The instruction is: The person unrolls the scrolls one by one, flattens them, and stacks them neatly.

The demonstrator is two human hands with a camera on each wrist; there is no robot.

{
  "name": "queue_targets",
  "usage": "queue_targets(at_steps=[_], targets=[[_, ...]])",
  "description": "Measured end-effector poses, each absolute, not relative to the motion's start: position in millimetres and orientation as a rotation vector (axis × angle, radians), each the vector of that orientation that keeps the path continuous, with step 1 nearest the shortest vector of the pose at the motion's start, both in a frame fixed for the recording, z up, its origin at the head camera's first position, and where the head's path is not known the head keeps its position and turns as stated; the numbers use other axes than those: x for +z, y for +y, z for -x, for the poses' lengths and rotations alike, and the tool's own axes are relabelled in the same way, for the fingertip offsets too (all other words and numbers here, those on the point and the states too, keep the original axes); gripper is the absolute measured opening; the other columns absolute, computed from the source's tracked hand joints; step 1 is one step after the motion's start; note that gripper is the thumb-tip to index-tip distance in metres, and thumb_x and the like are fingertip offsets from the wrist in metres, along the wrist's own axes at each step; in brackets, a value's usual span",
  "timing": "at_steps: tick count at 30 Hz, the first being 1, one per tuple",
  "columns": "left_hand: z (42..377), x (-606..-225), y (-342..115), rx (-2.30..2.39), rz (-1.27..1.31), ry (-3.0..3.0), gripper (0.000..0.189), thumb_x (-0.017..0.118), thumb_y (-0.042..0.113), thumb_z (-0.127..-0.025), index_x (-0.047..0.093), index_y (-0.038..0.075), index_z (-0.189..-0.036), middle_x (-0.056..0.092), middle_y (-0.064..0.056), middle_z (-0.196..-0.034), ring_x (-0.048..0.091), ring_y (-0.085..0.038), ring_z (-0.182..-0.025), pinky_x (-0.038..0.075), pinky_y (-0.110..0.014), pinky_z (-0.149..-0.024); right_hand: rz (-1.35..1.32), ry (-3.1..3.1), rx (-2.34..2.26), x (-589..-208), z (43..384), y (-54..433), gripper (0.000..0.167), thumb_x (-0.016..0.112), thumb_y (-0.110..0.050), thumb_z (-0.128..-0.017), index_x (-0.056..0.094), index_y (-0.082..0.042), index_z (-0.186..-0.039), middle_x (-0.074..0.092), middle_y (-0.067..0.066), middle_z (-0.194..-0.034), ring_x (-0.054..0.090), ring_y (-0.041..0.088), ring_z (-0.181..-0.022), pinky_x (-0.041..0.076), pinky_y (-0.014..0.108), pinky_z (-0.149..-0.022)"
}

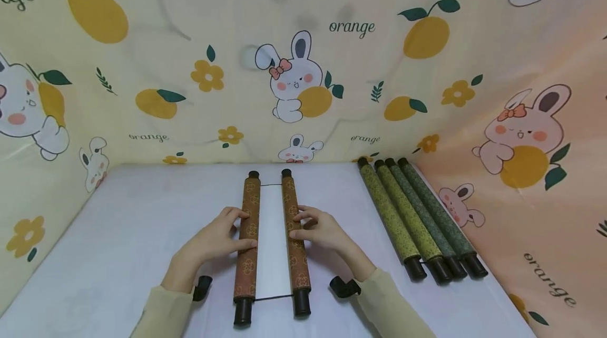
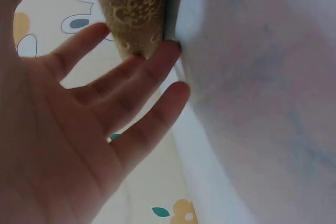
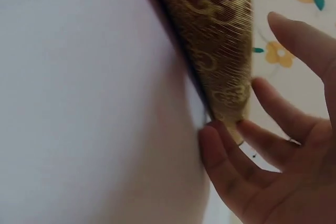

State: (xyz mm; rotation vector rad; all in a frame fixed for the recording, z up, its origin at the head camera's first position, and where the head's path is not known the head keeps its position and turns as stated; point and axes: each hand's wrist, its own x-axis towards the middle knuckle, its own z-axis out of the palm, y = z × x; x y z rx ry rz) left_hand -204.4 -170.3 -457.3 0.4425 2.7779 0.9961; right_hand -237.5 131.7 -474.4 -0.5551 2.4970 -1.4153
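A: ok what's in the middle here? I'm reading it as a brown brocade scroll (image 1: 247,267), lower centre of the frame, lying on the white tablecloth (image 1: 118,232).

B: same. Two rolls, long axes running from the bottom of the frame up toward the back, tops tilted slightly in, so the gap's narrower up there. Black knobs (image 1: 243,311) on both ends of each roll, and thin dark lines cross the gap near top and bottom. Can't tell if the white between them is paper or cloth.

A: and the hands?

B: left hand (image 1: 213,238) is on the left roll, thumb laid across it, fingertips touching it. Left wrist view has those fingers spread and fairly straight. Right hand (image 1: 327,230) does much the same on the right roll (image 1: 298,267), fingers relaxed and apart, tips against the gold pattern.

A: what's off to the right?

B: two yellow-green scrolls (image 1: 389,216), then two dark green scrolls (image 1: 437,211), side by side, all slanting from upper left to lower right. Behind everything, a printed backdrop (image 1: 227,16) with bunnies and oranges.
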Motion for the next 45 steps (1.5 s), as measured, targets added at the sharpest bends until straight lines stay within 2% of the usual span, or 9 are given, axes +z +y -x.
queue_targets(at_steps=[3, 9, 12, 19, 29, 35, 38, 41, 45], targets=[[204.2, -458.7, -168.1, 0.961, -0.385, 2.802, 0.079, 0.082, 0.051, -0.087, 0.052, 0.005, -0.143, 0.050, -0.018, -0.145, 0.062, -0.032, -0.119, 0.052, -0.054, -0.095, 0.544, 2.561, -1.390, -475.9, 237.1, 129.4, 0.041, 0.089, -0.024, -0.083, 0.069, -0.007, -0.115, 0.051, 0.013, -0.155, 0.065, 0.023, -0.100, 0.053, 0.038, -0.088], [203.1, -457.1, -169.6, 0.968, -0.350, 2.778, 0.080, 0.086, 0.046, -0.084, 0.050, 0.001, -0.140, 0.054, -0.019, -0.133, 0.062, -0.033, -0.116, 0.052, -0.054, -0.095, 0.449, 2.543, -1.344, -474.0, 236.8, 131.5, 0.066, 0.091, -0.024, -0.081, 0.061, -0.011, -0.138, 0.059, 0.016, -0.142, 0.065, 0.027, -0.108, 0.056, 0.035, -0.077], [204.2, -454.5, -171.1, 1.002, -0.374, 2.760, 0.080, 0.088, 0.041, -0.083, 0.049, -0.003, -0.139, 0.054, -0.022, -0.132, 0.061, -0.036, -0.116, 0.052, -0.054, -0.096, 0.417, 2.505, -1.357, -472.0, 238.2, 134.9, 0.068, 0.090, -0.022, -0.081, 0.060, -0.014, -0.141, 0.061, 0.015, -0.136, 0.064, 0.027, -0.109, 0.056, 0.034, -0.075], [208.2, -454.4, -177.4, 1.041, -0.431, 2.735, 0.085, 0.089, 0.038, -0.082, 0.047, -0.003, -0.144, 0.047, -0.028, -0.142, 0.060, -0.036, -0.116, 0.053, -0.049, -0.092, 0.448, 2.395, -1.409, -469.9, 240.5, 144.7, 0.063, 0.085, -0.013, -0.086, 0.060, -0.014, -0.144, 0.056, 0.013, -0.146, 0.063, 0.026, -0.112, 0.053, 0.035, -0.080], [210.9, -455.3, -190.1, 1.072, -0.526, 2.677, 0.076, 0.082, 0.027, -0.086, 0.049, 0.009, -0.153, 0.028, -0.030, -0.158, 0.058, -0.039, -0.119, 0.052, -0.050, -0.090, 0.614, 2.309, -1.352, -462.4, 243.2, 159.5, 0.075, 0.069, 0.002, -0.088, 0.045, -0.011, -0.158, 0.040, 0.015, -0.162, 0.057, 0.037, -0.123, 0.053, 0.041, -0.088], [211.6, -454.7, -196.9, 1.105, -0.497, 2.661, 0.073, 0.081, 0.028, -0.086, 0.052, 0.010, -0.151, 0.029, -0.030, -0.159, 0.058, -0.041, -0.121, 0.052, -0.052, -0.092, 0.632, 2.384, -1.201, -458.6, 248.2, 166.8, 0.063, 0.066, -0.004, -0.093, 0.053, -0.015, -0.154, 0.031, 0.018, -0.166, 0.055, 0.036, -0.129, 0.048, 0.048, -0.100], [210.7, -454.5, -197.8, 1.100, -0.485, 2.682, 0.071, 0.081, 0.033, -0.087, 0.054, 0.009, -0.148, 0.034, -0.030, -0.155, 0.058, -0.043, -0.120, 0.052, -0.054, -0.092, 0.600, 2.411, -1.188, -457.5, 249.0, 168.9, 0.053, 0.071, -0.017, -0.097, 0.059, -0.016, -0.149, 0.044, 0.019, -0.159, 0.061, 0.030, -0.124, 0.049, 0.049, -0.099], [208.8, -453.0, -195.8, 1.057, -0.453, 2.724, 0.073, 0.083, 0.040, -0.087, 0.054, 0.008, -0.145, 0.040, -0.030, -0.151, 0.058, -0.044, -0.121, 0.050, -0.058, -0.097, 0.542, 2.413, -1.234, -458.4, 248.2, 168.9, 0.054, 0.078, -0.028, -0.095, 0.062, -0.014, -0.145, 0.062, 0.016, -0.139, 0.064, 0.024, -0.112, 0.051, 0.045, -0.093], [206.2, -449.8, -189.7, 0.994, -0.412, 2.748, 0.082, 0.086, 0.046, -0.083, 0.051, 0.005, -0.145, 0.044, -0.030, -0.147, 0.056, -0.043, -0.124, 0.047, -0.062, -0.101, 0.509, 2.451, -1.249, -462.2, 244.7, 164.4, 0.062, 0.085, -0.032, -0.089, 0.059, -0.009, -0.141, 0.064, 0.013, -0.125, 0.063, 0.021, -0.094, 0.052, 0.038, -0.079]])
